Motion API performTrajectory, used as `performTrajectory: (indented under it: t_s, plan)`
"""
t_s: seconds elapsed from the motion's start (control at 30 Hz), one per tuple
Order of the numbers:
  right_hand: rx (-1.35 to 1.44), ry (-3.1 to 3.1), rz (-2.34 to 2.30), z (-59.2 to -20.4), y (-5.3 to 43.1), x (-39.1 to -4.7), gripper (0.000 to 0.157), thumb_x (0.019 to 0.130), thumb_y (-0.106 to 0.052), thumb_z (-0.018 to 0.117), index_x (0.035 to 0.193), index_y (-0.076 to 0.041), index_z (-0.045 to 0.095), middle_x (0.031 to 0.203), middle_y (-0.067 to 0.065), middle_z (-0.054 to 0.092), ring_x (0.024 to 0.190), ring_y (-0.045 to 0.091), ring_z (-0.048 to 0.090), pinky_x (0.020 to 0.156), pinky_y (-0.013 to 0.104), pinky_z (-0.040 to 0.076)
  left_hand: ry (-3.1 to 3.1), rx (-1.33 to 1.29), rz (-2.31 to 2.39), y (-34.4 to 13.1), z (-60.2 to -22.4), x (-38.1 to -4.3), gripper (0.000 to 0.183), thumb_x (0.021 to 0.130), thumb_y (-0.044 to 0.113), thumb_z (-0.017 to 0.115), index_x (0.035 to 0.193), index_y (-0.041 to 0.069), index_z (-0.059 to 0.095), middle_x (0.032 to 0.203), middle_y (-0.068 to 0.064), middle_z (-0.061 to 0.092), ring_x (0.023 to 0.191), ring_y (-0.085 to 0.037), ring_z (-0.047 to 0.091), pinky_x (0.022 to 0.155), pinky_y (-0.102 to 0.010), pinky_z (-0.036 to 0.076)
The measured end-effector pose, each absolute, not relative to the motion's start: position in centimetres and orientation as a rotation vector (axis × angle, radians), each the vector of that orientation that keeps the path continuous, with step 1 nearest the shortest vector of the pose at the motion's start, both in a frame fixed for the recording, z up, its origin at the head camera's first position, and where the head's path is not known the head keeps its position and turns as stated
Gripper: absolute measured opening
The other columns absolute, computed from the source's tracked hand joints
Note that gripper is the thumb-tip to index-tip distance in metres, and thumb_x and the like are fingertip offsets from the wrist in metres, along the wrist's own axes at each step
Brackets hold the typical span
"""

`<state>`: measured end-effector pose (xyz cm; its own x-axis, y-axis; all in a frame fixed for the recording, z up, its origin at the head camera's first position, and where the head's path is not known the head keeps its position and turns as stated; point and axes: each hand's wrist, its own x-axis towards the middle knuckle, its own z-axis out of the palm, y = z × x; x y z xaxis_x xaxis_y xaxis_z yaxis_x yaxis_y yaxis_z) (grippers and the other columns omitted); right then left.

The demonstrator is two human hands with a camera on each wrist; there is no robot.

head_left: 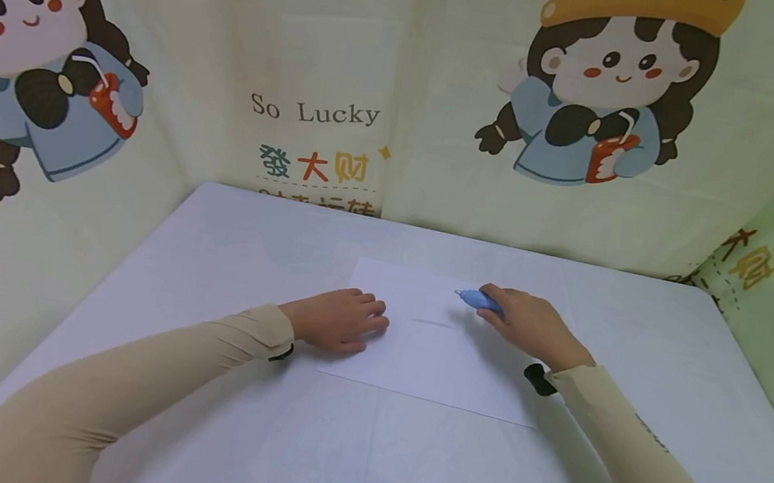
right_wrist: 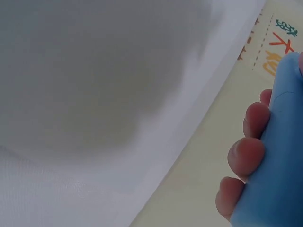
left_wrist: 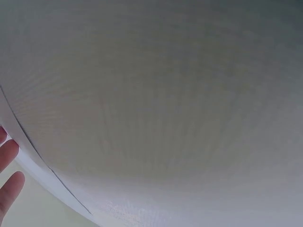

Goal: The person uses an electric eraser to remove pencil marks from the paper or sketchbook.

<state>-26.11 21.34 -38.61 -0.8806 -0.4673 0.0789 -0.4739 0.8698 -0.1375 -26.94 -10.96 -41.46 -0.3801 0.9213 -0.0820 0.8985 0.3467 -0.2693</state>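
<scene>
A white sheet of paper [head_left: 442,375] lies on the white table. Across its middle runs a short faint line [head_left: 433,323]. My left hand [head_left: 338,319] rests at the sheet's left side, its fingers spread and slightly bent; some of its fingertips [left_wrist: 10,189] show in the left wrist view. My right hand [head_left: 532,323] grips a thick, light blue pen-shaped tool [head_left: 479,300] over the upper right part of the sheet. The tool's small metal tip points left. In the right wrist view, curled fingers [right_wrist: 246,156] wrap the smooth blue body, and the tip is out of frame.
The white-covered table [head_left: 236,444] extends around the sheet to a back edge. Behind it and at the sides hangs a cream curtain [head_left: 443,116] printed with cartoon figures and lettering. A black wrist device [head_left: 541,380] hangs under the right wrist.
</scene>
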Motion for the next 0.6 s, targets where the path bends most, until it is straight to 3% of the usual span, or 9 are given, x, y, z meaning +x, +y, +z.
performTrajectory:
  t_s: [0.3,0.6]
  plan:
    - [0.778,-2.971,0.259,-38.85,21.64,-25.68,0.034,0.093,-0.026,0.055,0.122,-0.008,0.052,0.101,0.011,0.065,0.083,0.022,0.058,0.077,0.045,0.049,-2.519,-1.664,0.425,-10.69,-41.51,-26.61,0.037,0.092,0.037,0.051,0.122,0.015,0.048,0.113,-0.002,0.055,0.099,-0.017,0.053,0.090,-0.033,0.046]
    - [0.769,-2.942,0.253,-39.14,21.58,-25.54,0.035,0.093,-0.027,0.055,0.122,-0.008,0.051,0.107,0.012,0.065,0.087,0.024,0.061,0.080,0.045,0.050,-2.528,-1.634,0.451,-10.32,-41.38,-26.26,0.038,0.091,0.036,0.053,0.121,0.015,0.049,0.110,-0.002,0.056,0.096,-0.017,0.054,0.087,-0.033,0.046]
